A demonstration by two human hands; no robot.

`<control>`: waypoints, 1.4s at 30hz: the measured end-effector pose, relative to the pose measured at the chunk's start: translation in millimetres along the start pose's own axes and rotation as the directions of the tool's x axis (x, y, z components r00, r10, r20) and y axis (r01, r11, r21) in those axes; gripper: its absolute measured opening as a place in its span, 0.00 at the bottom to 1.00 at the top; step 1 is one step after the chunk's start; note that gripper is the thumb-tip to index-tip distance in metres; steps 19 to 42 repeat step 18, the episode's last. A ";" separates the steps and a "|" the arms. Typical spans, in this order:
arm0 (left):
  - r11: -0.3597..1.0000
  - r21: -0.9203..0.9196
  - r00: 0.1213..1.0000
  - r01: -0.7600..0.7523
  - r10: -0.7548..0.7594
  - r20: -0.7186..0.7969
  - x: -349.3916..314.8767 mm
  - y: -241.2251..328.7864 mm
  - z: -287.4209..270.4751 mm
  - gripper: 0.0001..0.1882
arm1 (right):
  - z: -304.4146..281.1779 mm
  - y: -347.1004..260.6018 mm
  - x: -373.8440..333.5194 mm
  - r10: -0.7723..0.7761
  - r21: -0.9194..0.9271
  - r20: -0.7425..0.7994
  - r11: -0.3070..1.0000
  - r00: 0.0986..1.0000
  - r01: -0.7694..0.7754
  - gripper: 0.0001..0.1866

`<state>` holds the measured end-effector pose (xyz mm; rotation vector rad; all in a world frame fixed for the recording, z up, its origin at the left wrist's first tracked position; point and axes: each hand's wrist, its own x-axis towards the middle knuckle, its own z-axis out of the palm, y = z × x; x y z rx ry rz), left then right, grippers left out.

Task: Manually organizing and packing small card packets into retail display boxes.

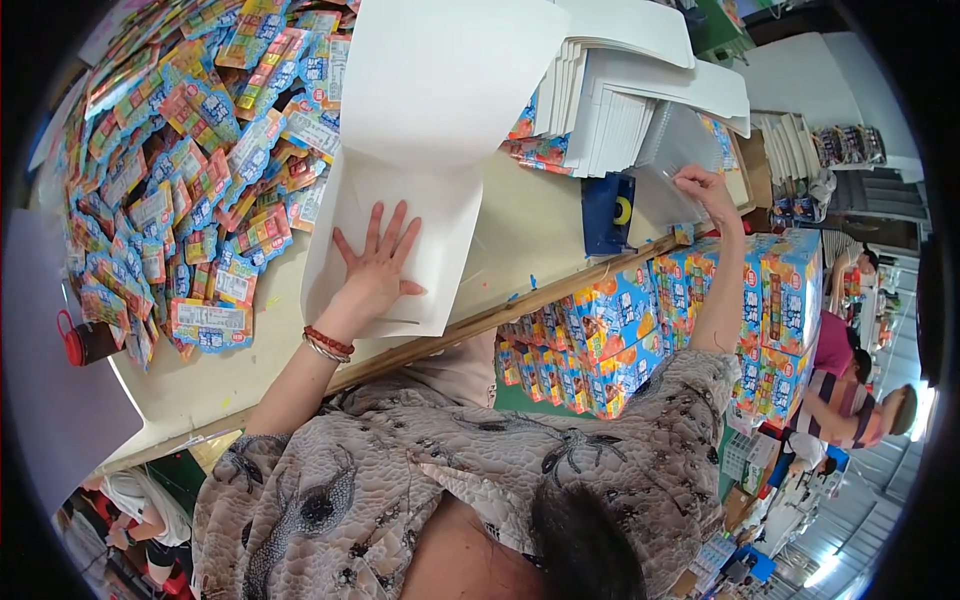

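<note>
An open white cardboard box [455, 215] lies in front of me at the table's edge, its large lid [440, 75] folded back. My left hand [372, 280] is pressed flat inside it with the fingers spread. Out to the right, my right hand [708, 195] has its fingers drawn together at the edge of a stack of clear plastic sheets [662, 160]. It seems to pinch a sheet there; the fingertips are small in the view. White folded boxes [610, 125] are stacked beside the plastic.
A big heap of colourful flat packets [200, 180] covers the table's left. A blue tape dispenser [606, 225] stands near the right edge. Printed cartons [620, 310] are stacked below the table. A dark jar [92, 343] stands far left. Other people [850, 405] are at the right.
</note>
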<state>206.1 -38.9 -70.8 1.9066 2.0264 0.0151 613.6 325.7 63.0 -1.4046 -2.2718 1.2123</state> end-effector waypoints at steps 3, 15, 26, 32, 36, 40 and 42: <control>1.000 -0.009 1.000 0.003 -0.003 -0.003 -0.5 -0.5 0.8 0.54 | 4.0 -5.3 -1.4 0.003 -0.001 0.017 1.000 1.000 -0.003 0.06; 1.000 0.029 0.999 0.000 0.001 -0.038 0.1 1.2 3.8 0.54 | 76.8 9.4 -27.5 -0.557 -0.729 -0.460 0.681 0.691 0.064 0.05; 1.000 0.012 1.000 0.017 -0.017 -0.018 -0.5 1.4 0.9 0.54 | 78.3 4.8 -27.8 -0.396 -0.629 -0.567 0.774 0.722 -0.070 0.05; 1.000 0.012 1.000 0.017 -0.017 -0.018 -0.5 1.4 0.9 0.54 | 78.3 4.8 -27.8 -0.396 -0.629 -0.567 0.774 0.722 -0.070 0.05; 1.000 0.012 1.000 0.017 -0.017 -0.018 -0.5 1.4 0.9 0.54 | 78.3 4.8 -27.8 -0.396 -0.629 -0.567 0.774 0.722 -0.070 0.05; 1.000 0.012 1.000 0.017 -0.017 -0.018 -0.5 1.4 0.9 0.54 | 78.3 4.8 -27.8 -0.396 -0.629 -0.567 0.774 0.722 -0.070 0.05; 1.000 0.012 1.000 0.017 -0.017 -0.018 -0.5 1.4 0.9 0.54 | 78.3 4.8 -27.8 -0.396 -0.629 -0.567 0.774 0.722 -0.070 0.05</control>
